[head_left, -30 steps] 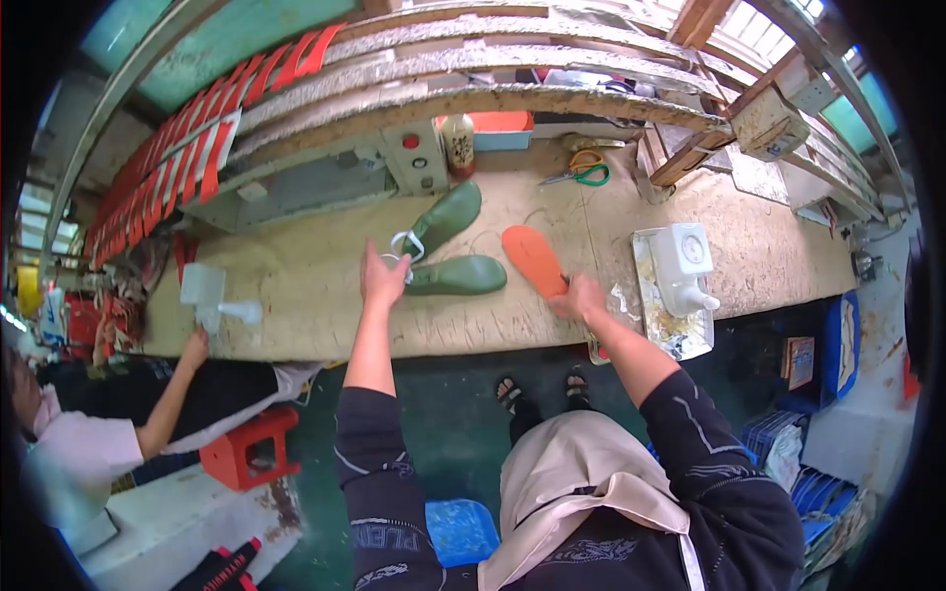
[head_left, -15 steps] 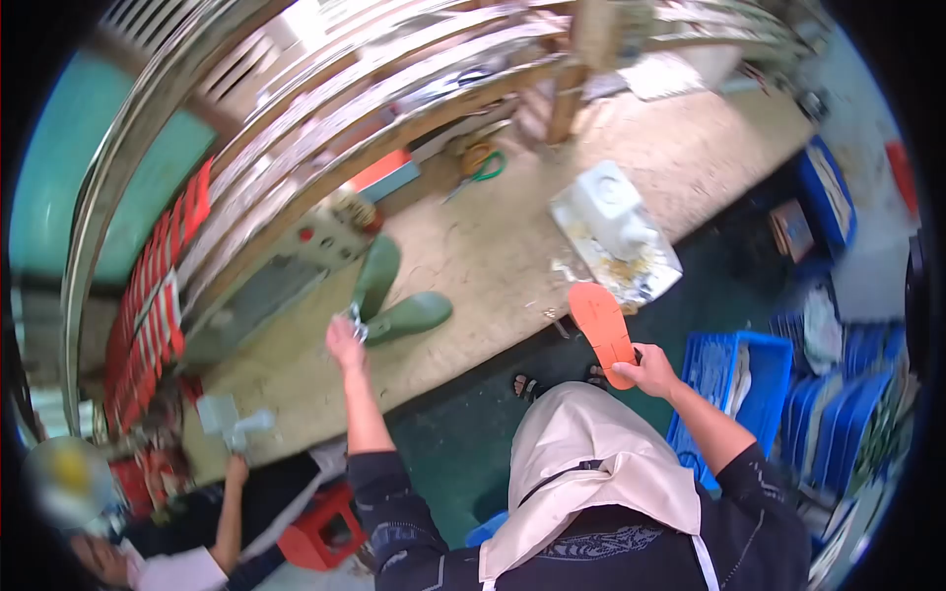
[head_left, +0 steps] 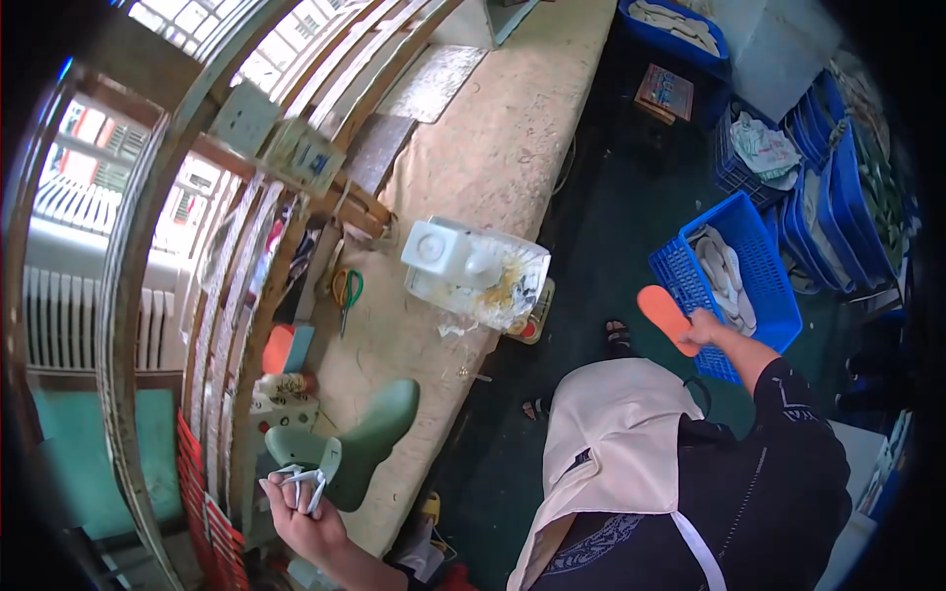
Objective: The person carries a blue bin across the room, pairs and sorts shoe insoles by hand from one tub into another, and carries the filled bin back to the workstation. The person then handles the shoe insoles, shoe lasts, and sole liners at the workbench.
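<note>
My right hand (head_left: pixel 702 330) is closed on the heel end of an orange sole (head_left: pixel 666 317), held out beside a blue basket (head_left: pixel 780 305) on the floor. White strap-like pieces (head_left: pixel 727 276) lie in that basket. At the lower left, my left hand (head_left: pixel 305 517) has its fingers closed around white straps (head_left: pixel 304 479). Two green foot-shaped forms are just beyond that hand: one (head_left: pixel 379 433) reaches over the bench, the other (head_left: pixel 294 445) lies partly behind the straps. Whether the straps are joined to the forms is unclear.
On the bench (head_left: pixel 493 158) stands a white container (head_left: pixel 434 246) in a stained tray (head_left: pixel 522 295). Green-and-orange-handled scissors (head_left: pixel 347 292) lie near the wooden rack (head_left: pixel 232 364). More blue crates (head_left: pixel 826 217) stand at the right, with a dark crate (head_left: pixel 737 163) holding cloth beside them.
The view has swung right. My right hand has carried the orange sole off the bench and over to the blue basket. My left hand still holds the white straps near the green forms.
</note>
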A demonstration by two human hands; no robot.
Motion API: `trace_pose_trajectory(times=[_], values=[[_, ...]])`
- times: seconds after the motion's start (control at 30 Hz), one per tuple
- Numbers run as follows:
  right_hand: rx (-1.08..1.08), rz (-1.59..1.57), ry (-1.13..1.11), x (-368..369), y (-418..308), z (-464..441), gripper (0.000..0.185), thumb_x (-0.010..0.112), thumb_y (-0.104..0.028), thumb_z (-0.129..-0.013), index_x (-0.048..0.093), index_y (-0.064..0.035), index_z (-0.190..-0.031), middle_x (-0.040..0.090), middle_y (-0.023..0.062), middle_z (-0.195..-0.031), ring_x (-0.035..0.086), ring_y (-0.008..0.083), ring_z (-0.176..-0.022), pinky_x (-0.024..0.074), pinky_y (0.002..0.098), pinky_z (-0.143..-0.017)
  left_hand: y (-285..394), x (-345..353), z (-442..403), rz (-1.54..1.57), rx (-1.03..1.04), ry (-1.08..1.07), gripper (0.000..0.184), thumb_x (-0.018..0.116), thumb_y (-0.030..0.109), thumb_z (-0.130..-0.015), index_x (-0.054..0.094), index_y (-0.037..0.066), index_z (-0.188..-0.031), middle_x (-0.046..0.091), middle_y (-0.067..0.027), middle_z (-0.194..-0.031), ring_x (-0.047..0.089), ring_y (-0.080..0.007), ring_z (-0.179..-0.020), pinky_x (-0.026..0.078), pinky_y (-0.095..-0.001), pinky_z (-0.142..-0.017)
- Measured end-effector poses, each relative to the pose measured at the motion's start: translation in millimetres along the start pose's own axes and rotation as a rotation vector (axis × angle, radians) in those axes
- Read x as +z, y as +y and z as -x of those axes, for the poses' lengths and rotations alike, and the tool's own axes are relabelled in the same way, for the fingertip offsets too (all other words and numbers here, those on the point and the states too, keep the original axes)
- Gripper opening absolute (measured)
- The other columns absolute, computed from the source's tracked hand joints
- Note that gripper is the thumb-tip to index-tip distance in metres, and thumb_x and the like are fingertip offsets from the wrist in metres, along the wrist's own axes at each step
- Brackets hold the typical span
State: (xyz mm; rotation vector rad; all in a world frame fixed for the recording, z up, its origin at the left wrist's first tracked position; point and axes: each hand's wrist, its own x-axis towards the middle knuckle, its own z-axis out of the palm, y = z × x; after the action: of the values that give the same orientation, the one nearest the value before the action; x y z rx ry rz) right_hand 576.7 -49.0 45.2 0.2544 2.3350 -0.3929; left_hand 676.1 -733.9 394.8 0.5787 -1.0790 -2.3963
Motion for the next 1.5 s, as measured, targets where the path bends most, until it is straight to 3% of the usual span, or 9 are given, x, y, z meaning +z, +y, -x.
trace_pose_trajectory(times=[0.13,0.4,0.63,0.87,1.07,1.17,1.23,1.3,1.5], values=[[0.067,-0.101,0.067,-8.0,52.7,-15.9,0.067,0.087,-0.031,-0.068,0.064,-0.0019,-0.124,0.068,0.0219,-0.119,0.067,0.0338,-0.109,0.0539,0.0402,-0.092,-43.7,100.4,8.9,-0.037,-0.019,-0.005,0.025,0.043,0.028,-0.109,0.051,0.005,-0.103,0.037,0.0051,-0.067,0.032,-0.0029,-0.050,0.026,-0.0192,-0.038],[0.142,-0.487,0.120,-41.1,185.2,-71.2,0.042,0.084,-0.034,-0.069,0.074,-0.0024,-0.096,0.073,0.0194,-0.097,0.072,0.0312,-0.089,0.0552,0.0415,-0.080,-173.4,292.3,-62.0,0.006,-0.175,-0.168,0.021,0.044,0.026,-0.108,0.051,0.007,-0.100,0.039,0.0034,-0.071,0.039,-0.0062,-0.056,0.029,-0.0219,-0.041],[0.406,-0.669,0.442,-44.5,321.5,-36.0,0.042,0.081,-0.037,-0.071,0.072,0.0013,-0.086,0.072,0.0208,-0.084,0.072,0.0338,-0.080,0.0557,0.0433,-0.075,-324.1,399.1,-245.0,0.202,-0.410,-0.261,0.034,0.040,0.027,-0.109,0.038,0.011,-0.079,0.032,0.0023,-0.065,0.032,-0.0103,-0.055,0.027,-0.0243,-0.045],[0.595,-0.800,0.434,14.8,347.2,0.8,0.047,0.080,-0.032,-0.074,0.070,0.0022,-0.105,0.072,0.0232,-0.098,0.071,0.0374,-0.094,0.0551,0.0451,-0.080,-451.2,418.9,-514.6,0.056,-0.110,-0.510,0.026,0.036,0.018,-0.106,0.045,0.013,-0.082,0.039,0.0036,-0.064,0.038,-0.0089,-0.052,0.031,-0.0227,-0.046],[0.483,-0.959,0.410,81.8,397.4,-60.4,0.058,0.080,-0.026,-0.071,0.064,0.0046,-0.117,0.069,0.0249,-0.112,0.066,0.0397,-0.106,0.0523,0.0454,-0.088,-483.3,545.3,-476.8,-0.020,0.009,-0.051,0.014,0.043,0.017,-0.104,0.049,0.011,-0.094,0.043,0.0062,-0.067,0.041,-0.0051,-0.051,0.027,-0.0223,-0.043],[0.812,-0.659,0.298,-13.7,363.0,-106.6,0.057,0.080,-0.025,-0.070,0.063,0.0057,-0.115,0.069,0.0234,-0.111,0.068,0.0366,-0.103,0.0535,0.0434,-0.086,-512.4,569.7,-499.2,-0.031,-0.016,-0.085,0.025,0.041,0.022,-0.108,0.044,0.014,-0.084,0.036,0.0065,-0.064,0.035,-0.0049,-0.050,0.024,-0.0216,-0.042],[0.796,-0.916,0.119,-66.5,360.5,-158.3,0.048,0.080,-0.025,-0.071,0.067,0.0066,-0.106,0.072,0.0205,-0.101,0.070,0.0327,-0.092,0.0544,0.0429,-0.080,-538.5,594.0,-494.6,-0.097,-0.002,-0.044,0.029,0.039,0.026,-0.109,0.042,0.015,-0.082,0.033,0.0060,-0.063,0.034,-0.0057,-0.049,0.025,-0.0219,-0.042],[0.450,-0.982,0.479,-107.4,358.2,-215.4,0.030,0.071,-0.012,-0.079,0.068,0.0102,-0.098,0.072,0.0163,-0.086,0.071,0.0236,-0.078,0.0534,0.0403,-0.067,-564.5,597.7,-510.7,-0.084,-0.043,0.009,0.032,0.038,0.029,-0.109,0.042,0.015,-0.080,0.032,0.0054,-0.062,0.033,-0.0066,-0.049,0.026,-0.0222,-0.041],[0.381,-0.800,0.517,-348.2,279.1,-306.4,0.024,0.074,-0.016,-0.078,0.072,0.0044,-0.090,0.072,0.0116,-0.078,0.070,0.0195,-0.072,0.0519,0.0378,-0.063,-622.9,566.3,-570.6,0.275,-0.237,0.073,0.035,0.038,0.027,-0.107,0.038,0.018,-0.073,0.031,0.0046,-0.058,0.033,-0.0085,-0.046,0.025,-0.0249,-0.041]])
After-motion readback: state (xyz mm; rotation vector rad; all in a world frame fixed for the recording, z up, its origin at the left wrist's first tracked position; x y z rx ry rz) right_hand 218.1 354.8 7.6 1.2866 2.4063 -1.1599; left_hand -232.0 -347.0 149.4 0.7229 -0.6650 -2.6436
